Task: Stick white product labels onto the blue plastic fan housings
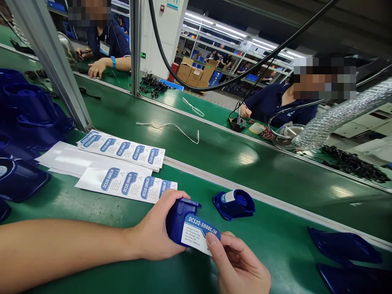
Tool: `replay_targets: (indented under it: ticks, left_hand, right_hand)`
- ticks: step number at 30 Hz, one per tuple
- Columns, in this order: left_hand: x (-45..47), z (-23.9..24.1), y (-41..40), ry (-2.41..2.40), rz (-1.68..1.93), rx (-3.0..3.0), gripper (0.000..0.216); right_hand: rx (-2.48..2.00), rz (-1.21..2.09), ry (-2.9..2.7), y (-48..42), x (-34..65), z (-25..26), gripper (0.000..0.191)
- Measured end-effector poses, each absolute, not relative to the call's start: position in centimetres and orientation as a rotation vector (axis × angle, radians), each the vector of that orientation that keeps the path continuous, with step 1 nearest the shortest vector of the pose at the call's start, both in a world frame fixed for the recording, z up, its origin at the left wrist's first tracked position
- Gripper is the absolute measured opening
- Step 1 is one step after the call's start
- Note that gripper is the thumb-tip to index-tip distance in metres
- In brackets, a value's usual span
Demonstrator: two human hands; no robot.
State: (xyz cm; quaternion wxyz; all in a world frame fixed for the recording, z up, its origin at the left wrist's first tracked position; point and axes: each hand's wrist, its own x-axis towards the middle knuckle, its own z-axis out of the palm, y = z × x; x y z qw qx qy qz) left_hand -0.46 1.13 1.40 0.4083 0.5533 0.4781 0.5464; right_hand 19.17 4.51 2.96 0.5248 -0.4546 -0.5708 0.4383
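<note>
My left hand (161, 232) is wrapped round a dark blue plastic pump housing (176, 220), held above the green bench. Between the thumb and fingers of my right hand (241, 265) is the right end of a blue and white label (199, 232) printed DC52Q-5000L/H. The label's left part lies against the housing's side, while its right end stands off it. Behind my hands, a similar housing (243, 202) with a label on it rests on its side. Sheets of the same labels (122, 181) lie beyond my left hand, next to blank white backing sheets (67, 159).
Blue housings (30, 102) are piled at the left, and more blue parts (346, 245) lie at the right edge. A metal post (52, 61) rises at the left. White ties (171, 125) lie on the green surface beyond. Two co-workers (275, 102) sit across the line.
</note>
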Motion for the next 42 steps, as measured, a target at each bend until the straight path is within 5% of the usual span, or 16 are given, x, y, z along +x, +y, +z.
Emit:
replay_targets:
  ticks: [25,38,42]
  left_hand:
    - [-0.4,1.8,1.2,1.205,1.399,1.409,0.078]
    - [-0.4,1.3,1.1,1.13,1.436,1.438,0.078]
    - [-0.4,1.3,1.2,1.126,1.43,1.462,0.08]
  right_hand:
    - [-1.092,1.022,-1.394,4.5,19.2,2.8,0.019]
    - [-1.04,0.333,-1.771,5.5,19.9,4.6,0.004]
    - [-1.255,0.711,-1.671,6.6,21.3,4.2,0.04]
